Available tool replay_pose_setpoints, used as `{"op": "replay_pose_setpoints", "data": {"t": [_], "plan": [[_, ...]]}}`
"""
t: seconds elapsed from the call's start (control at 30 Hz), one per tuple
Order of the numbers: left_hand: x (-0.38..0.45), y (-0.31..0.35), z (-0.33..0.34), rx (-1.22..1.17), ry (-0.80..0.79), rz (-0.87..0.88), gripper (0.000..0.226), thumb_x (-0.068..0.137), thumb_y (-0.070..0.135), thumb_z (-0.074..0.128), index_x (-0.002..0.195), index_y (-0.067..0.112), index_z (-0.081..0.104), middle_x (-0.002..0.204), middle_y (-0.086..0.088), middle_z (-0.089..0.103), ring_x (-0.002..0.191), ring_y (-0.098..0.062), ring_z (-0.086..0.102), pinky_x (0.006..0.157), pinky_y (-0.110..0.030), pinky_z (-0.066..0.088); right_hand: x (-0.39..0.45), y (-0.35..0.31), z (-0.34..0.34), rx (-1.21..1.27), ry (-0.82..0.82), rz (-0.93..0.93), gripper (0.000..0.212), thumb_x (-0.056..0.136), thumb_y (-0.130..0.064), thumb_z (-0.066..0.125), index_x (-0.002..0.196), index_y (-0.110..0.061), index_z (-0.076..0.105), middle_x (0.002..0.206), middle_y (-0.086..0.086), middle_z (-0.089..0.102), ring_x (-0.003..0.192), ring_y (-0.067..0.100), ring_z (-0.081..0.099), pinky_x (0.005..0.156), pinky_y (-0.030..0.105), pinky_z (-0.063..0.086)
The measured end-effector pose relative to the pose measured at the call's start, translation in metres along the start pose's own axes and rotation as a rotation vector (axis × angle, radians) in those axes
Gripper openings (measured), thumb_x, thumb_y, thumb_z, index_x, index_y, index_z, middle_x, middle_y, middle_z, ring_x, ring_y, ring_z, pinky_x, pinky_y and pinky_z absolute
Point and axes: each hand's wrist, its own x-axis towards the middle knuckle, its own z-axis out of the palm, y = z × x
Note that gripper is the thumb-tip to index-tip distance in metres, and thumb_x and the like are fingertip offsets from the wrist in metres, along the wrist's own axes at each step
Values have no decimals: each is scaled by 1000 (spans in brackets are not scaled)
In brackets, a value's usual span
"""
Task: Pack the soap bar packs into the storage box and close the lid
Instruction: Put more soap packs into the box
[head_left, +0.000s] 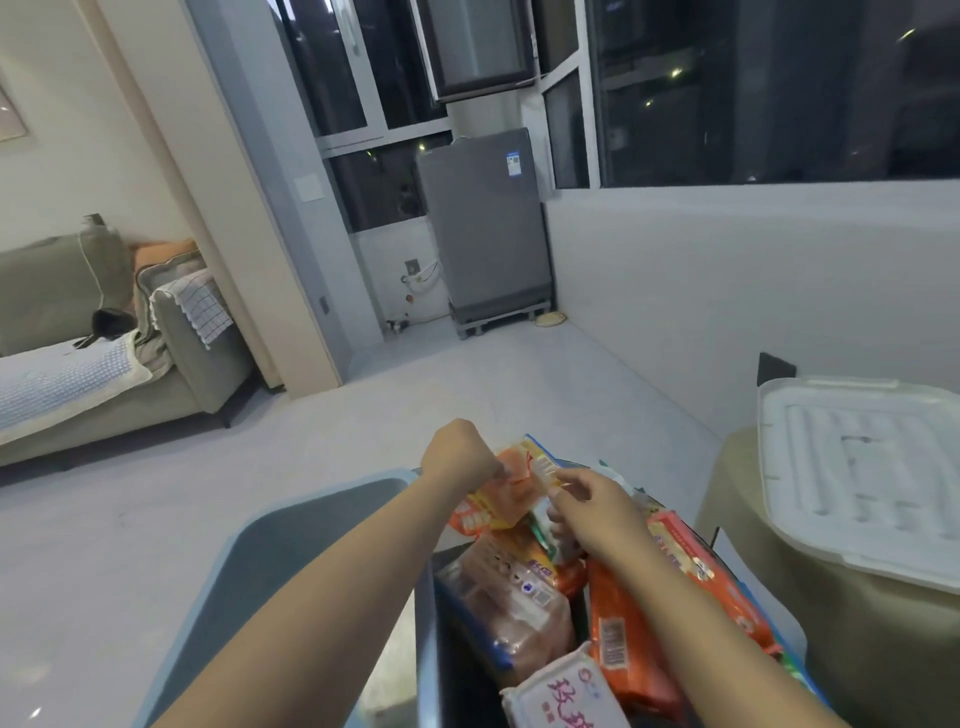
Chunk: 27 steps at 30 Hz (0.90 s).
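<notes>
Head view. Both hands work at the far end of a pile of soap bar packs. The left hand (457, 454) is closed, pinching the upper left edge of an orange soap pack (511, 493); the right hand (592, 512) pinches the same pack's right edge between thumb and forefinger, its other fingers loosely curled. The pack is held tilted, just above the others. Below it lie a clear-wrapped brown pack (511, 605), two long orange packs (631, 649) side by side, and a white-and-pink pack (563, 696) nearest the camera. These appear to sit in a dark container whose rim is mostly hidden; whether this is the storage box cannot be told. A blue-rimmed grey tub (291, 561) stands open just to the left. The translucent white lid (857, 467) rests apart on a beige stool (737, 499) at right.

Handling, as a judgement: the packs look light but dense, rigid bars inside slick film. Film corners may slip or tear; gripping across the bar's body should be more secure.
</notes>
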Motion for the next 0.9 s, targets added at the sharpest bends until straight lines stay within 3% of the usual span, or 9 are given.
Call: {"op": "replay_pose_setpoints", "data": {"t": [0.07, 0.13, 0.3, 0.37, 0.43, 0.5, 0.7, 0.8, 0.9], "plan": [[7, -3, 3, -9, 5, -3, 30, 73, 20, 78, 90, -4, 71, 83, -16, 72, 71, -28, 68, 74, -39, 60, 5, 0, -2, 99, -47, 59, 38, 91, -23, 56, 127, -13, 52, 66, 2, 61, 47, 12, 57, 48, 22, 49], [10, -4, 3, -46, 31, 10, 22, 77, 16, 74, 88, -2, 70, 87, -15, 71, 76, -27, 67, 79, -39, 59, 7, -1, -3, 149, -69, 76, 42, 90, -31, 58, 127, -12, 50, 61, 0, 57, 41, 8, 52, 38, 15, 40], [-1, -4, -5, -183, 54, 11, 20, 77, 17, 76, 67, 9, 60, 72, -11, 64, 58, -25, 63, 55, -25, 50, 2, -9, -2, 111, -112, 31, 50, 91, -42, 52, 136, -22, 44, 87, -5, 64, 85, 22, 71, 77, 29, 57], [-13, -3, -11, -258, 78, 32, 27, 76, 19, 78, 57, 10, 61, 68, -8, 68, 53, -24, 66, 44, -18, 47, -1, -13, -2, 217, -163, 60, 50, 91, -44, 50, 137, -25, 43, 116, 4, 62, 96, 24, 68, 74, 27, 58], [-31, -1, -19, -330, 103, 75, 22, 75, 20, 79, 59, 10, 66, 69, -8, 71, 60, -26, 70, 51, -23, 56, -6, -19, -4, 362, -222, 92, 40, 93, -42, 49, 130, -26, 50, 132, 9, 54, 106, 26, 63, 71, 31, 59], [-51, 1, -27, -379, 121, 135, 17, 73, 20, 80, 66, 8, 71, 70, -9, 72, 64, -25, 72, 63, -34, 62, -11, -24, -11, 470, -280, 130, 32, 91, -47, 48, 113, -26, 59, 123, 11, 62, 102, 27, 65, 72, 37, 60], [-105, -2, -49, -363, 171, 260, 13, 71, 20, 81, 67, 13, 71, 69, -7, 73, 65, -25, 72, 64, -37, 61, -31, -41, -22, 496, -418, 173, 59, 70, -68, 56, 101, -21, 72, 105, 16, 70, 96, 30, 68, 73, 42, 58], [-128, -6, -56, -320, 206, 295, 12, 71, 20, 80, 66, 16, 70, 66, -2, 70, 61, -18, 69, 60, -23, 58, -45, -49, -18, 522, -444, 194, 62, 58, -59, 70, 99, -13, 73, 105, 20, 65, 88, 31, 68, 65, 39, 58], [-149, -12, -58, -243, 229, 348, 10, 69, 19, 81, 65, 15, 72, 62, -1, 69, 52, -12, 59, 47, -9, 44, -60, -57, -13, 545, -515, 190, 48, 73, -45, 69, 103, -9, 67, 98, 18, 63, 92, 32, 62, 80, 45, 55]]}}
